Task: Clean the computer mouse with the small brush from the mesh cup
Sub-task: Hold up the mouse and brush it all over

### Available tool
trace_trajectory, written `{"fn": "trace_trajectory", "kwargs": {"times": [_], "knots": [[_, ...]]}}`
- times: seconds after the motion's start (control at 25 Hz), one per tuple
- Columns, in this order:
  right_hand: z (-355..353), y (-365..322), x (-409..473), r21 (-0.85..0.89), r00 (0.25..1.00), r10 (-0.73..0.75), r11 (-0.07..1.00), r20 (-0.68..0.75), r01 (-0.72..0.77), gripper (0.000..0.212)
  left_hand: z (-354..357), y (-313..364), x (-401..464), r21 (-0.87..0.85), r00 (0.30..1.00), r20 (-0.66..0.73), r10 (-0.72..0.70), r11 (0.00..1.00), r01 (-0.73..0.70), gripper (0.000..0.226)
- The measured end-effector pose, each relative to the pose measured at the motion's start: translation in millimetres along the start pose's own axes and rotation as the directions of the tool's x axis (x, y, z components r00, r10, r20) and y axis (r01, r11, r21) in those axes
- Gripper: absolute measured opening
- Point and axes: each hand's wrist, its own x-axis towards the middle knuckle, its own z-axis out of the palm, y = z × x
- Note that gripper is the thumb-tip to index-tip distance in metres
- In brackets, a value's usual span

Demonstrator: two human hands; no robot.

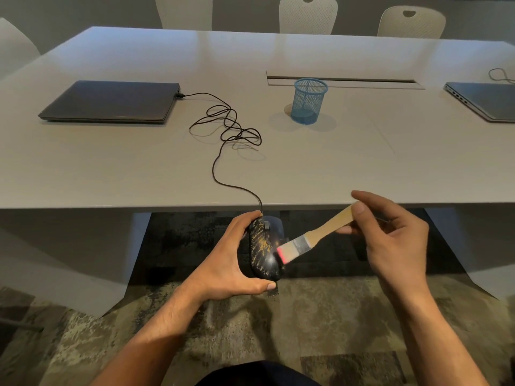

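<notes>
My left hand (227, 263) holds a black wired mouse (263, 250) off the table's front edge, over the floor. Yellowish dust streaks the mouse's top. My right hand (390, 238) pinches the wooden handle of a small flat brush (315, 235) with a metal ferrule. Its pale bristles, tinted red at the tip, touch the mouse's right side. The blue mesh cup (308, 100) stands upright on the table, farther back, with nothing sticking out of it.
The mouse cable (228, 129) lies in tangled loops and runs to a shut laptop (111, 101) at the left. Another shut laptop (485, 101) lies at the right edge. A cable slot (342, 79) crosses the grey table (139, 162). White chairs stand behind.
</notes>
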Motion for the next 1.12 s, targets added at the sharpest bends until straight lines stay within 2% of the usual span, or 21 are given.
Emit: {"fn": "trace_trajectory", "kwargs": {"times": [0.08,0.2,0.36,0.44,0.52,0.6,0.68,0.76,0.84,0.96,1.04,1.12], "knots": [[4.0,0.8,-8.4,-0.056,0.999,-0.038,0.998,0.039,0.04,0.023,0.1,0.5,-0.5,0.002,1.0,-0.003,-0.005,1.0,0.005,0.114],[-1.2,-1.6,-9.3,-0.069,0.994,-0.108,0.992,-0.03,0.105,0.023,-1.6,0.8,-2.4,-0.002,1.0,-0.012,-0.01,1.0,0.01,0.113],[3.9,-1.7,-17.5,-0.064,0.985,-0.148,0.986,0.09,0.154,0.025,-5.2,-1.2,-3.5,-0.013,1.0,-0.028,-0.014,1.0,0.014,0.114],[5.1,0.6,-19.4,-0.129,0.987,-0.157,0.978,0.04,0.161,0.025,-6.4,-0.3,-3.0,-0.009,0.999,-0.033,-0.01,1.0,0.009,0.113],[-0.7,0.4,-16.3,-0.097,0.986,-0.167,0.982,-0.028,0.164,0.024,-6.4,0.3,-3.2,-0.012,0.999,-0.041,-0.013,1.0,0.012,0.112],[0.4,-1.6,-17.7,-0.031,0.983,-0.183,0.983,0.012,0.183,0.025,-6.2,-0.3,-3.5,-0.016,0.999,-0.039,-0.015,1.0,0.014,0.112],[7.5,-0.6,-25.0,-0.066,0.977,-0.199,0.977,0.08,0.205,0.026,-6.5,-0.5,-3.4,-0.018,0.999,-0.033,-0.012,1.0,0.011,0.113],[7.9,1.5,-25.9,-0.149,0.974,-0.226,0.962,0.036,0.228,0.025,-7.1,-0.3,-2.6,-0.018,0.999,-0.037,-0.01,1.0,0.009,0.113],[-0.8,3.6,-20.5,-0.116,0.976,-0.217,0.971,-0.036,0.211,0.022,-7.8,-0.4,-3.0,-0.021,0.999,-0.042,-0.017,1.0,0.016,0.112],[2.9,0.5,-18.3,-0.034,0.977,-0.211,0.977,0.021,0.212,0.02,-7.9,0.1,-2.6,-0.027,0.999,-0.032,-0.021,0.999,0.02,0.112],[12.6,-0.5,-16.6,-0.109,0.971,-0.232,0.966,0.05,0.236,0.02,-7.4,1.0,-1.4,-0.022,1.0,-0.021,-0.019,1.0,0.018,0.113],[13.1,-2.5,-5.2,-0.148,0.976,-0.215,0.967,-0.031,0.208,0.02,-7.5,2.1,-1.0,-0.017,1.0,-0.017,-0.017,1.0,0.017,0.114]]}}
